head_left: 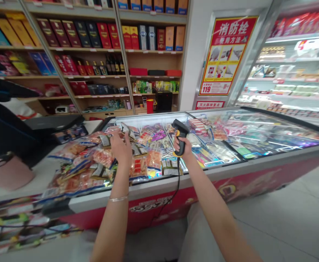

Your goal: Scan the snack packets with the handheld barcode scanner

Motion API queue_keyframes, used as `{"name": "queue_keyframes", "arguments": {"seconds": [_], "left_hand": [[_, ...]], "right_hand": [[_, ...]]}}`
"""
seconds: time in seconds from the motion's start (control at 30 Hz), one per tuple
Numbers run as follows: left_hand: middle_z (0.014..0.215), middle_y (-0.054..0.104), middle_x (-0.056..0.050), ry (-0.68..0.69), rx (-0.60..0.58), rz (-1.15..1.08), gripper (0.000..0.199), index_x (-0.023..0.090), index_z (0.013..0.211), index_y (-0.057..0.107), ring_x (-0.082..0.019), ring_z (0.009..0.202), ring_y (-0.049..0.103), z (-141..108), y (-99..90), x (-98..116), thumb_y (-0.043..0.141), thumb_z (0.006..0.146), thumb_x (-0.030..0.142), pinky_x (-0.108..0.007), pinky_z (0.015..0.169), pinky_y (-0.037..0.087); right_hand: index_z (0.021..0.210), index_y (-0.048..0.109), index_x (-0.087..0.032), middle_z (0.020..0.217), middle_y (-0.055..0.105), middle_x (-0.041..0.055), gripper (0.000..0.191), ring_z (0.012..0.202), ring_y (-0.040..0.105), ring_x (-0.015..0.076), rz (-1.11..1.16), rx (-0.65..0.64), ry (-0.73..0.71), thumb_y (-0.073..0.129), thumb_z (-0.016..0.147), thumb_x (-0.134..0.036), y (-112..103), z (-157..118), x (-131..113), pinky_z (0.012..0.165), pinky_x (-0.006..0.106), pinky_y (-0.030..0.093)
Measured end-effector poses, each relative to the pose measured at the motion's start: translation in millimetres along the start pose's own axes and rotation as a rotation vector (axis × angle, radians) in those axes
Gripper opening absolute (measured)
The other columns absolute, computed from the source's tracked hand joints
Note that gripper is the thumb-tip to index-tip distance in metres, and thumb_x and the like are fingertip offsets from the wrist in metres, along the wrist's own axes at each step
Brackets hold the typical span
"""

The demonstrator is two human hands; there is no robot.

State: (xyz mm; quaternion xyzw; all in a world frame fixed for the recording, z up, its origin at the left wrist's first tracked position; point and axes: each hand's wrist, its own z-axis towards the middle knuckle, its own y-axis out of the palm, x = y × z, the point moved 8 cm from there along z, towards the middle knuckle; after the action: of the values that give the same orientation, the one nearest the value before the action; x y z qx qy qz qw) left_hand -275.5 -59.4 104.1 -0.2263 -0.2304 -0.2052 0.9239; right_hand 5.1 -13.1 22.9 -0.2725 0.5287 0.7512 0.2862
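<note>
My left hand (pixel 121 147) reaches over the pile of packaged snacks at the freezer's near left end. Its fingers are apart, with the thumb side close to a silvery packet (pixel 125 127); whether they touch it is unclear. My right hand (pixel 185 147) is wrapped round the grip of a black and yellow barcode scanner (pixel 180 127), held above the freezer with its head tilted up to the left. A black cord (pixel 178 178) hangs from the scanner's handle. Clear bags of reddish food (pixel 102 157) and an olive-and-silver packet (pixel 172 166) lie around the hands.
A glass-topped chest freezer (pixel 219 176) with a red front stretches right. At left are a counter (pixel 43 178), a pink container (pixel 9 173) and dark equipment. Stocked wooden shelves (pixel 88 51) line the back, beside a red poster (pixel 227 54). A refrigerated display (pixel 293 76) stands at right.
</note>
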Motion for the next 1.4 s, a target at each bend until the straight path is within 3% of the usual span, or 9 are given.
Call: {"name": "queue_keyframes", "arguments": {"seconds": [0.17, 0.37, 0.63, 0.77, 0.87, 1.0, 1.23, 1.4], "left_hand": [[0.116, 0.053, -0.021, -0.097, -0.091, 0.391, 0.036, 0.011, 0.108, 0.058, -0.037, 0.113, 0.045, -10, -13.4, -46, 0.047, 0.085, 0.036, -0.054, 0.094, 0.035], [0.109, 0.058, -0.019, 0.004, -0.125, 0.487, 0.028, 0.012, 0.101, 0.060, -0.037, 0.111, 0.047, -29, -9.2, -56, 0.045, 0.084, 0.026, -0.056, 0.095, 0.034], [0.109, 0.059, -0.016, 0.012, -0.076, 0.398, 0.023, 0.016, 0.097, 0.062, -0.036, 0.113, 0.047, -31, -11.1, -60, 0.047, 0.082, 0.023, -0.056, 0.097, 0.033], [0.108, 0.060, -0.015, -0.014, -0.042, 0.350, 0.023, 0.017, 0.094, 0.063, -0.033, 0.109, 0.049, -24, -11.6, -50, 0.043, 0.086, 0.026, -0.053, 0.095, 0.035], [0.112, 0.059, -0.015, 0.030, 0.007, 0.235, 0.025, 0.017, 0.097, 0.063, -0.032, 0.111, 0.048, -18, -5.1, -17, 0.044, 0.088, 0.030, -0.049, 0.096, 0.035], [0.110, 0.059, -0.015, 0.148, -0.021, 0.062, 0.025, 0.016, 0.098, 0.063, -0.030, 0.106, 0.050, -18, 28.0, 56, 0.045, 0.090, 0.031, -0.045, 0.095, 0.036], [0.094, 0.062, -0.009, 0.334, -0.252, -0.185, 0.024, 0.017, 0.103, 0.059, -0.021, 0.087, 0.058, -64, 123.8, 194, 0.038, 0.094, 0.025, -0.031, 0.079, 0.043], [0.106, 0.062, -0.010, 0.336, -0.511, -0.193, 0.029, 0.017, 0.120, 0.049, -0.019, 0.097, 0.059, -118, 201.8, 260, 0.039, 0.093, 0.018, -0.028, 0.081, 0.045]], "right_hand": [[0.074, 0.046, -0.021, 0.054, 0.039, -0.0051, 0.014, 0.038, 0.029, 0.0081, 0.032, -0.032, 0.119, 0.056, 0.067, -0.027, 7, 9, 45, 0.033, 0.020, 0.026], [0.065, 0.041, -0.021, 0.046, 0.034, -0.0056, 0.019, 0.037, 0.030, 0.0083, 0.013, -0.067, 0.192, 0.057, 0.069, -0.031, 4, 10, 71, 0.034, 0.019, 0.025], [0.068, 0.043, -0.021, 0.050, 0.036, -0.0053, 0.018, 0.037, 0.031, 0.0082, 0.027, -0.073, 0.166, 0.058, 0.069, -0.030, 3, 11, 72, 0.033, 0.019, 0.025], [0.074, 0.045, -0.021, 0.054, 0.038, -0.0055, 0.014, 0.037, 0.028, 0.0072, 0.051, -0.077, 0.096, 0.057, 0.068, -0.027, 6, 10, 47, 0.033, 0.019, 0.025], [0.081, 0.047, -0.022, 0.058, 0.039, -0.0057, 0.015, 0.038, 0.027, 0.0067, 0.086, -0.072, -0.047, 0.056, 0.068, -0.024, 3, 6, 2, 0.033, 0.018, 0.025], [0.084, 0.048, -0.022, 0.059, 0.037, -0.0058, 0.016, 0.038, 0.027, 0.0067, 0.057, -0.026, -0.194, 0.055, 0.069, -0.021, -23, -10, -66, 0.033, 0.018, 0.025], [0.076, 0.046, -0.022, 0.060, 0.039, -0.0048, 0.012, 0.039, 0.030, 0.0064, 0.007, 0.142, -0.296, 0.056, 0.070, -0.019, -121, -56, -145, 0.033, 0.017, 0.030], [0.071, 0.042, -0.022, 0.060, 0.039, -0.0048, 0.014, 0.039, 0.031, 0.0063, -0.018, 0.257, -0.329, 0.056, 0.069, -0.019, -188, -74, -171, 0.031, 0.017, 0.031]]}}
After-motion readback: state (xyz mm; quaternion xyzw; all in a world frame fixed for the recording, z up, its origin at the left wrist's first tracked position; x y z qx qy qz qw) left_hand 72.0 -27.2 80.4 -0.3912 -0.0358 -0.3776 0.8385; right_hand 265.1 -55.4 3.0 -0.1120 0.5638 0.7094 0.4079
